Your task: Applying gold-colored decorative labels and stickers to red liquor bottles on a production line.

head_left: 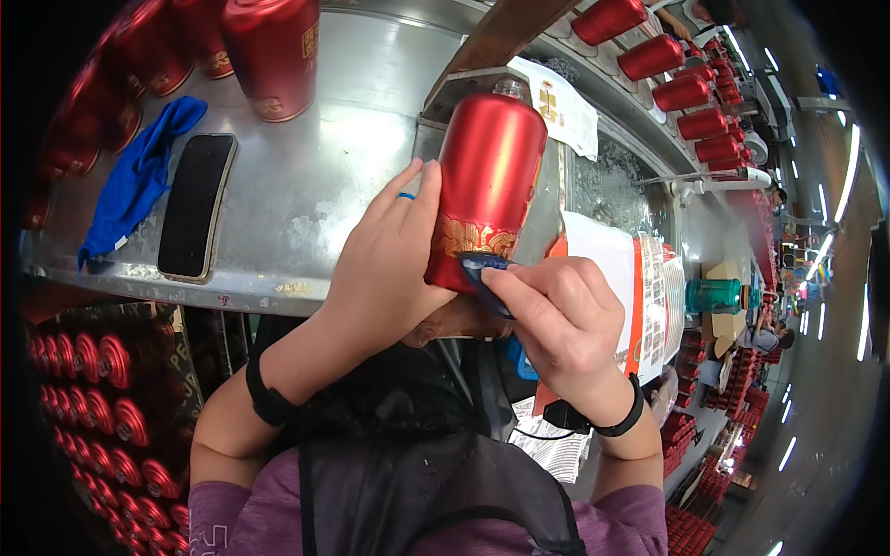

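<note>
A glossy red bottle [491, 157] with a gold pattern band near its base leans over the table edge in front of me, its clear neck pointing away. My left hand [389, 246] grips it from the left, fingers along its side and thumb near the base. A blue ring is on one finger. My right hand [570, 310] pinches a dark blue, flat, scraper-like piece [487, 278] and presses it against the bottle just below the gold band. The fingers partly cover this piece, so its full shape is hidden.
A phone [197, 206] and a blue cloth [144, 176] lie on the metal table [357, 102] to the left. Several red bottles [271, 56] stand behind them. Printed sheets [649, 306] lie at right. More red bottles [681, 93] line a conveyor; others fill racks [97, 408] lower left.
</note>
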Tool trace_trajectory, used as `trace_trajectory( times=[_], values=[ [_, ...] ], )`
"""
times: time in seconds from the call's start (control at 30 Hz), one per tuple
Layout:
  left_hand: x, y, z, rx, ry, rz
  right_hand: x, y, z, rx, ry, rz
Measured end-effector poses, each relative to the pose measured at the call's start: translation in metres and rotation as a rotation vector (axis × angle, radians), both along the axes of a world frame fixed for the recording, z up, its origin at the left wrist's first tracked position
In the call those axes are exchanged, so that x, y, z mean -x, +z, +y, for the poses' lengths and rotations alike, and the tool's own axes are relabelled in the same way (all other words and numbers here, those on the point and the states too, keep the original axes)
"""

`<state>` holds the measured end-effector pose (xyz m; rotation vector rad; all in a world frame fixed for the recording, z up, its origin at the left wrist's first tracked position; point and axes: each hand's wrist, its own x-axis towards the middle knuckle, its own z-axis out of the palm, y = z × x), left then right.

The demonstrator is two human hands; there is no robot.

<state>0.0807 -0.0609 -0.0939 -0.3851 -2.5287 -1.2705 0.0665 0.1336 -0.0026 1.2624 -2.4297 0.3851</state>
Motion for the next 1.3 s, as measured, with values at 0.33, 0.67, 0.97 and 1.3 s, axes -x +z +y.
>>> trace_trajectory(
  times=[0.33,0.67,0.97,1.3],
  values=[
    [-0.005,-0.007,0.001,-0.004,0.041,0.038,0.007,0.010,-0.007,-0.086,0.014,-0.001],
    [-0.005,0.008,0.002,0.045,0.016,0.047,-0.001,0.005,-0.007,-0.062,-0.005,-0.091],
    [-0.003,0.008,-0.001,0.052,0.012,0.019,-0.005,0.008,-0.015,-0.067,-0.012,-0.183],
    [0.003,-0.020,0.002,-0.119,-0.009,-0.064,0.014,-0.004,-0.001,0.031,-0.046,-0.033]
  ],
)
